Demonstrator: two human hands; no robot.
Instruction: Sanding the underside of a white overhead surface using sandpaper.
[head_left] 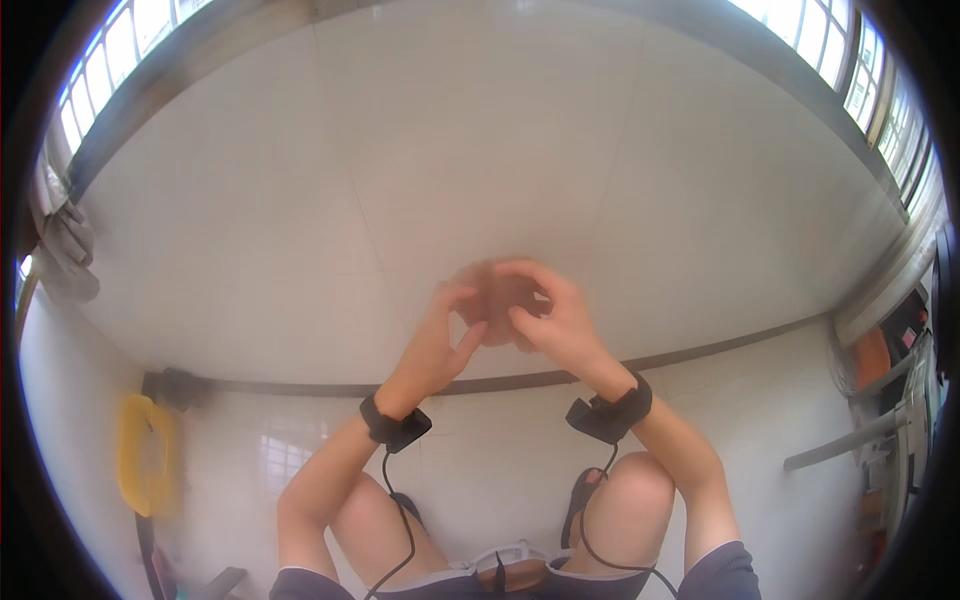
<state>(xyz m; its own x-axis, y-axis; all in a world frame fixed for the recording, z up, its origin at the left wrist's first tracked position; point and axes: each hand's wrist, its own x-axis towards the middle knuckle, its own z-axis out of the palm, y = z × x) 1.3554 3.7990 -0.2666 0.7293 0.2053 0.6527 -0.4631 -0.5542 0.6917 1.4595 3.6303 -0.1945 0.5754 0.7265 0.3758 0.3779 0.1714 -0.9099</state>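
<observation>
Both my hands meet over the near middle of a broad white tabletop (480,150). Between them is a reddish-brown, rounded thing (492,305), blurred and partly covered by fingers; its kind cannot be made out. My left hand (440,325) curls at its left side, fingers bent and thumb below. My right hand (560,315) is bent around its right side, forefinger arching over the top and thumb tucked in. Each wrist wears a black strap with a box, the left one (395,425) and the right one (612,408), with cables running down toward my lap.
The table's dark near edge (480,385) runs just below my hands, above my knees. At the lower left is a yellow frame-like object (145,455). Grey cloth (68,245) hangs at the far left. A grey metal chair-like frame (870,435) stands right; barred windows (810,40) line the back.
</observation>
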